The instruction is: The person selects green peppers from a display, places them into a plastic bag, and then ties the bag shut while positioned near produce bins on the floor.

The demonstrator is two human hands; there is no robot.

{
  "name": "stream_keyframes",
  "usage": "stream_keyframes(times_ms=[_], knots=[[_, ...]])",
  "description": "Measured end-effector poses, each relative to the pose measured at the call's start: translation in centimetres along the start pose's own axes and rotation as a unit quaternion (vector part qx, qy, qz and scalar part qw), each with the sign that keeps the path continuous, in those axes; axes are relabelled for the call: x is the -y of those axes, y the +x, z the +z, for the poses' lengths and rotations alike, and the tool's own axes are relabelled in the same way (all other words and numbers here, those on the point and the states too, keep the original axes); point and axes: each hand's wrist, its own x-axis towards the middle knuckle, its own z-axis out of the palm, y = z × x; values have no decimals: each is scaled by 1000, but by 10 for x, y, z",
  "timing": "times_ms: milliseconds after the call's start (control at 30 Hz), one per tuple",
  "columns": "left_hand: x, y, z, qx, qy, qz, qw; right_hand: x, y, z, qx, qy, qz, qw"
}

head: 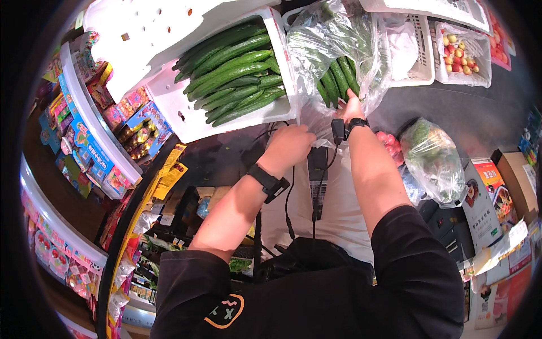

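A large clear plastic bag [322, 46] lies over a crate, with several cucumbers [340, 79] showing at its opening. My right hand [352, 106] is at the near ends of these cucumbers, thumb over them and the other fingers partly hidden, gripping them. At the bag's near left edge, my left hand [292, 142] is closed with its knuckles up, pinching the plastic. Left of the bag, a white foam box [237, 123] holds a pile of long green cucumbers [237, 72].
A white plastic basket [427, 55] and a lined box of small red-yellow fruit [460, 57] stand at the back right. A filled produce bag [434, 156] lies right of my right forearm. Candy shelves [97, 135] line the left side. Black cables hang between my arms.
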Motion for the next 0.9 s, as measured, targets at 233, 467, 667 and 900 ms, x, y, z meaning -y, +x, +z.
stream_keyframes(times_ms=[233,467,667,900], knots=[[0,-3,0,-30,10,3,1000,-8,33,-4,-89,-23,-11,996],[0,1,7,-20,10,9,1000,-8,17,0,-156,-5,-1,988],[-4,8,3,3,7,9,1000,-8,47,-33,-90,-45,16,995],[-23,24,-35,-233,-110,21,966,16,-47,-4,-5,-44,63,997]])
